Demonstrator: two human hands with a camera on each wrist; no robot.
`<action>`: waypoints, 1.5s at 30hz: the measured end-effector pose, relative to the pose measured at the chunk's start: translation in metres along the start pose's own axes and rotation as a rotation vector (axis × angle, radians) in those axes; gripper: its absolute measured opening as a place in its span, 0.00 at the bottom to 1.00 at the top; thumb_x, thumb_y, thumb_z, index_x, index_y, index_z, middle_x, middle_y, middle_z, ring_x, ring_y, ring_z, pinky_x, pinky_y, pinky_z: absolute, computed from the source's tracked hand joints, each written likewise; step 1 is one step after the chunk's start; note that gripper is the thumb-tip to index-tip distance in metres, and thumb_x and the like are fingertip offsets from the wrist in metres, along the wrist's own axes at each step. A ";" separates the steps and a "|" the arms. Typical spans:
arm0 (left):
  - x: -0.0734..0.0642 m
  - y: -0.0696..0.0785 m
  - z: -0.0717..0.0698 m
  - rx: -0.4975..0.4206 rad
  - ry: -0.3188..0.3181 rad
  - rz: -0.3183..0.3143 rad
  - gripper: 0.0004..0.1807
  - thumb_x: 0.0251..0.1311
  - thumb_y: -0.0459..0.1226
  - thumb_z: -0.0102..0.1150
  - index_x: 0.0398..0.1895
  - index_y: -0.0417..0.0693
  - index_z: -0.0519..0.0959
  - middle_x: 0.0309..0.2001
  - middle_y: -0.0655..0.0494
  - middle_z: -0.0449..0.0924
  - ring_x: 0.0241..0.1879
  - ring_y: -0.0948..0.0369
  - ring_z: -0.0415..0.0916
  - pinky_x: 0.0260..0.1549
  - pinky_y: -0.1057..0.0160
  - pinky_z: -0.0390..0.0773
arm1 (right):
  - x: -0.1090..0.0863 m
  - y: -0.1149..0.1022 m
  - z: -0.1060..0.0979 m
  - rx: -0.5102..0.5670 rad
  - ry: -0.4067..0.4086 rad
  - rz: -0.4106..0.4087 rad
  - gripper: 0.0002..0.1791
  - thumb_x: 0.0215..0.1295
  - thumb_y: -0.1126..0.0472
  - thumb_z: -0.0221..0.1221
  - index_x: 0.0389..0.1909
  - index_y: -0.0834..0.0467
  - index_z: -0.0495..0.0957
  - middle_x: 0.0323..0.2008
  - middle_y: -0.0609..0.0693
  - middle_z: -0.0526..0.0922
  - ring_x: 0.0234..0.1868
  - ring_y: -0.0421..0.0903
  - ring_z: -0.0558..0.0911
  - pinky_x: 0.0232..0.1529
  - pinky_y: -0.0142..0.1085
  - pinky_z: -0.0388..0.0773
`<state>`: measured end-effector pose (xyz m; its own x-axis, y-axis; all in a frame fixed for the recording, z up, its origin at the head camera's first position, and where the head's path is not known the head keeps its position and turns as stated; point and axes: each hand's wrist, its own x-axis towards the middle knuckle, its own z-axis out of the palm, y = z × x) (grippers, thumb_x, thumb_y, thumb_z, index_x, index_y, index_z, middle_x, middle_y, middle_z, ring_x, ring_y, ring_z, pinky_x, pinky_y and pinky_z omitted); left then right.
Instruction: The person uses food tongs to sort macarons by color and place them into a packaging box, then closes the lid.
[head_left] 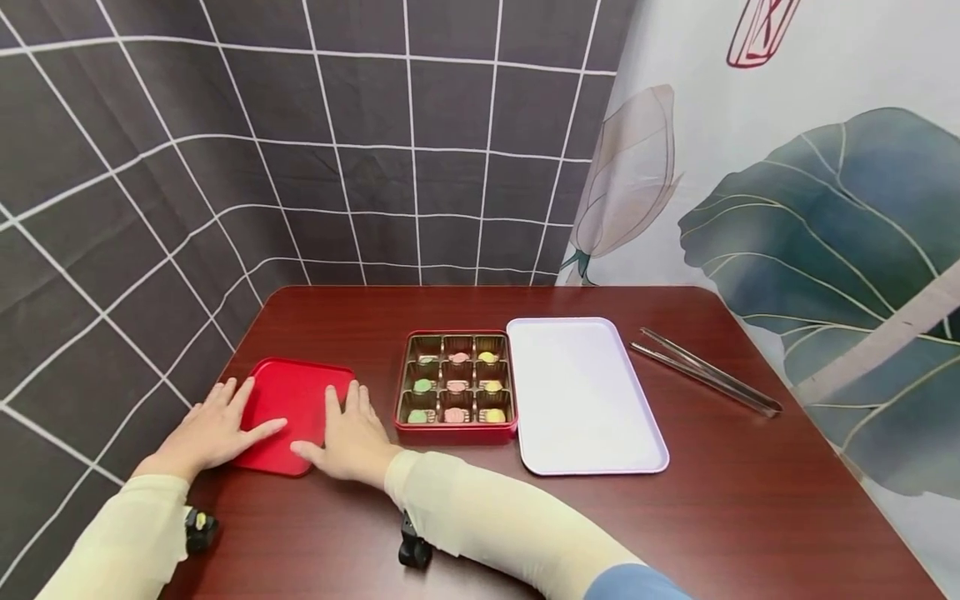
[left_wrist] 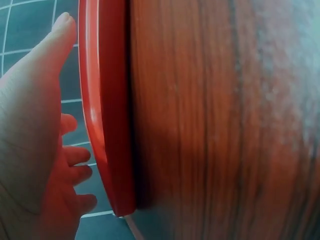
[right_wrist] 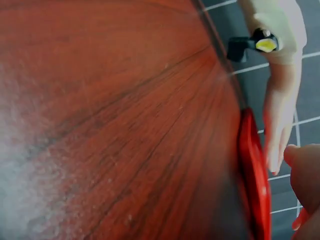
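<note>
A flat red square lid (head_left: 288, 408) lies on the left part of the table. My left hand (head_left: 213, 429) is spread at its left edge, fingers straight and thumb over the red surface. Across from it, my right hand (head_left: 352, 437) reaches over the right edge, fingers extended and the thumb pointing inward. In the left wrist view the lid's side wall (left_wrist: 112, 125) stands beside the left hand (left_wrist: 40, 130), with a gap between the thumb and the rim. The right wrist view shows the lid (right_wrist: 257, 175) low on the table, the right hand (right_wrist: 306, 175) only partly in frame.
Right of the lid sits a red box (head_left: 456, 434) with a gold divided insert holding green, pink and yellow candies, one color per column. A white tray (head_left: 588, 400) adjoins it. Metal tongs (head_left: 705, 372) lie farther right. A dark grid curtain (head_left: 360, 167) hangs close behind and left.
</note>
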<state>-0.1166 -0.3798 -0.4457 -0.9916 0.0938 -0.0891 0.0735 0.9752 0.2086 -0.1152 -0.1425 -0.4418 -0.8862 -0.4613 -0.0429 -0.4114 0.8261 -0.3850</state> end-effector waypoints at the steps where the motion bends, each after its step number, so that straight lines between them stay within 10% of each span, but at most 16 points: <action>1: 0.000 0.000 0.001 -0.005 -0.003 -0.001 0.58 0.56 0.68 0.50 0.71 0.26 0.50 0.65 0.18 0.47 0.64 0.26 0.43 0.57 0.26 0.48 | 0.002 0.001 0.002 -0.013 0.001 0.009 0.51 0.59 0.26 0.49 0.76 0.50 0.50 0.74 0.58 0.50 0.74 0.56 0.50 0.70 0.37 0.54; 22: -0.006 0.006 0.009 -0.037 -0.001 -0.046 0.59 0.56 0.67 0.51 0.71 0.26 0.48 0.66 0.18 0.45 0.64 0.26 0.44 0.56 0.25 0.49 | 0.020 0.015 0.019 -0.151 0.000 0.032 0.50 0.60 0.25 0.45 0.75 0.52 0.52 0.73 0.59 0.53 0.74 0.56 0.48 0.71 0.46 0.50; 45: -0.023 0.009 0.014 -0.086 0.013 -0.041 0.55 0.60 0.64 0.49 0.69 0.22 0.52 0.67 0.21 0.50 0.66 0.29 0.46 0.60 0.31 0.52 | 0.013 0.020 0.019 -0.125 0.050 -0.005 0.34 0.70 0.49 0.49 0.72 0.61 0.58 0.72 0.57 0.58 0.73 0.51 0.54 0.70 0.47 0.54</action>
<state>-0.0921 -0.3706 -0.4558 -0.9949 0.0507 -0.0869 0.0237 0.9574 0.2879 -0.1313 -0.1380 -0.4673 -0.8920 -0.4519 0.0057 -0.4369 0.8590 -0.2670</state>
